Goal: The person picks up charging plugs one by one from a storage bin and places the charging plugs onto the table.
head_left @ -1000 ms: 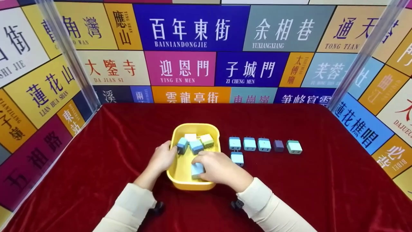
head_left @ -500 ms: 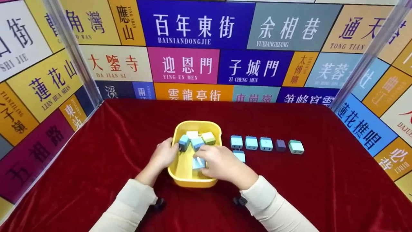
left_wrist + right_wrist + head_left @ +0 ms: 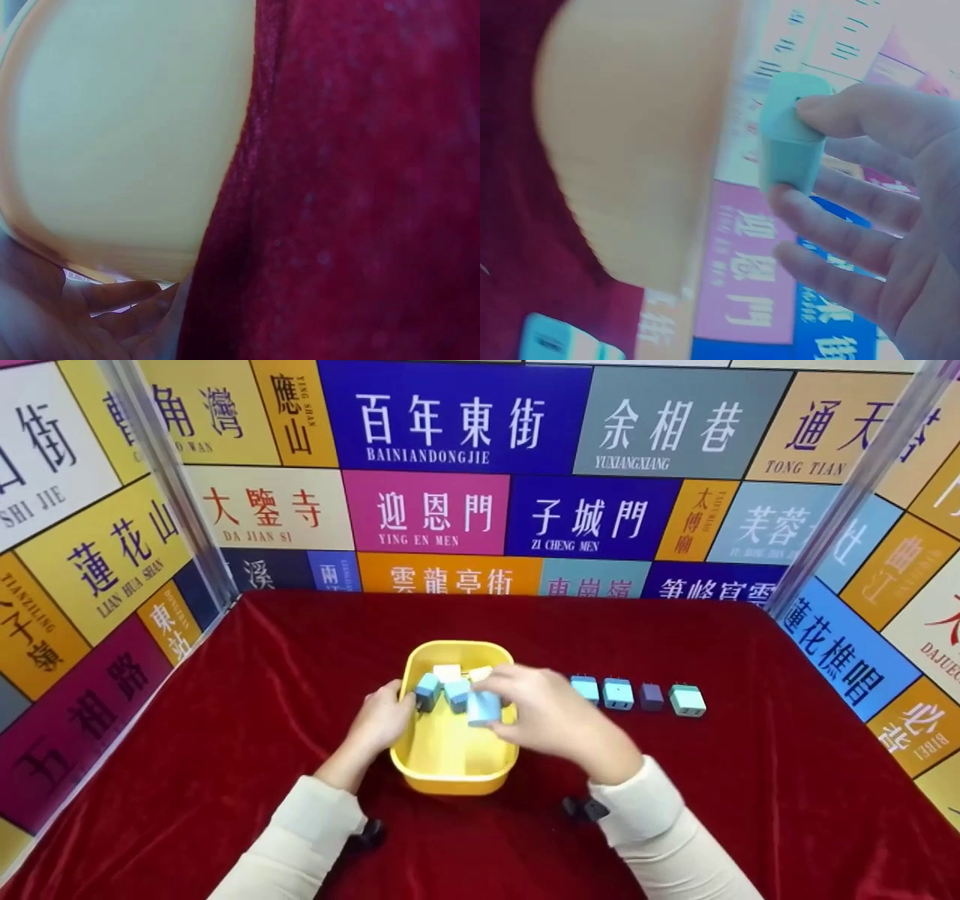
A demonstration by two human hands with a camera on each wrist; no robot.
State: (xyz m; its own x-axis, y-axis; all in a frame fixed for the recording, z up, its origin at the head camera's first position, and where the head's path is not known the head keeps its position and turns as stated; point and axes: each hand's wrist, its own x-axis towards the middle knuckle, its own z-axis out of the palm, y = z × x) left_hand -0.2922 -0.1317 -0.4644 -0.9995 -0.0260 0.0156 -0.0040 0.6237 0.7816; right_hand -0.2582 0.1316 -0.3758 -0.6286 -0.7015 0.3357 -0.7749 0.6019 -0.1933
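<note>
My right hand (image 3: 544, 712) pinches a light blue USB charger (image 3: 484, 709) over the right side of a yellow plastic bin (image 3: 451, 784). In the right wrist view, thumb and fingers hold this charger (image 3: 791, 139) above the bin's rim level. At the bin's left wall my left hand (image 3: 384, 724) grips the rim; the left wrist view shows its fingers against the outer wall. Inside the bin, toward the back, lie a blue charger (image 3: 428, 690), another blue charger (image 3: 456, 695), a white one (image 3: 447, 672) and a partly covered pale one (image 3: 480, 673).
To the bin's right is a row of chargers on the red cloth (image 3: 300, 660): two blue ones, the nearer a blue charger (image 3: 617, 694), a purple charger (image 3: 651, 697) and a green charger (image 3: 687, 700). My right hand hides the row's left end. Printed panels stand behind.
My right hand has lifted the light blue charger from the front of the bin and moved it up and right, now covering the row's left end. My left hand stays on the rim.
</note>
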